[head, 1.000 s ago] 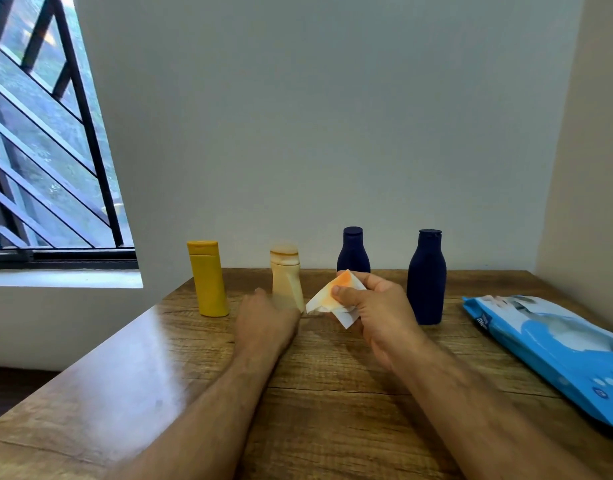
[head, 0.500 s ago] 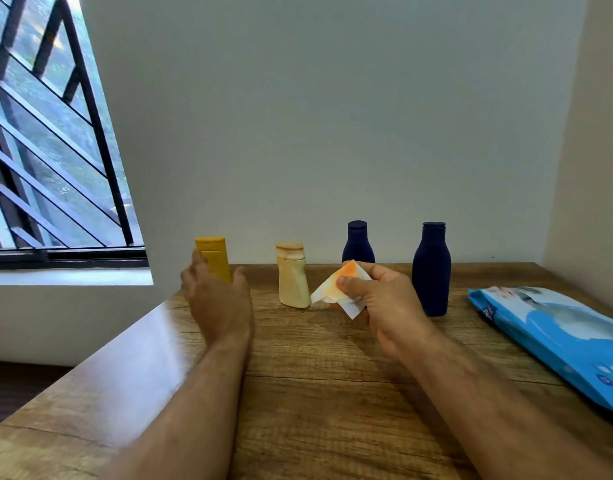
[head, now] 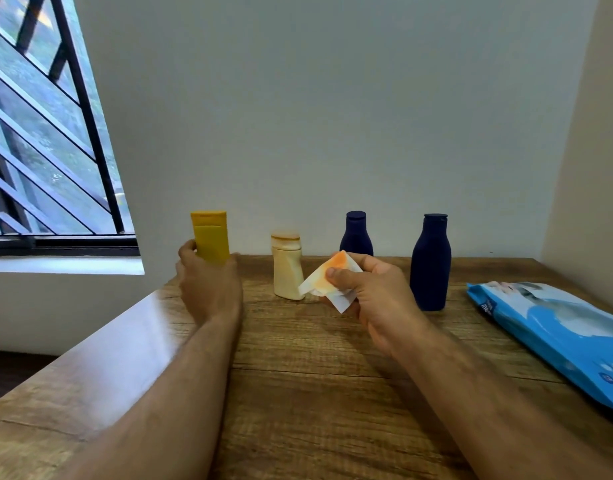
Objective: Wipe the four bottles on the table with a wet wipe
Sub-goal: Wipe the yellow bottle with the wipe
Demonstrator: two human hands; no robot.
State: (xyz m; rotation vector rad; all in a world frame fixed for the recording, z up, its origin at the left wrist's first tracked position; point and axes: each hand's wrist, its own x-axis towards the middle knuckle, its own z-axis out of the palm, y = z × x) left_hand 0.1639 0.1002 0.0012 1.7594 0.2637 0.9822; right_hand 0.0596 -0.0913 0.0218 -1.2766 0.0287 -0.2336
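Observation:
Four bottles stand in a row at the back of the wooden table [head: 298, 375]. My left hand [head: 208, 289] grips the lower part of the yellow bottle [head: 211, 237] at the left end; its base is hidden behind the hand. To its right stand a cream bottle [head: 287, 268], a small dark blue bottle [head: 356, 235] and a taller dark blue bottle [head: 430, 263]. My right hand [head: 374, 299] pinches a folded white wet wipe [head: 329, 278] stained orange, in front of the small blue bottle.
A blue pack of wet wipes [head: 554, 337] lies flat at the table's right side. Walls close off the back and right. A barred window [head: 45, 133] with a sill is at the left, beyond the table's left edge.
My left hand left the cream bottle, moved left and closed round the yellow bottle. The right hand with the wipe stayed about where it was.

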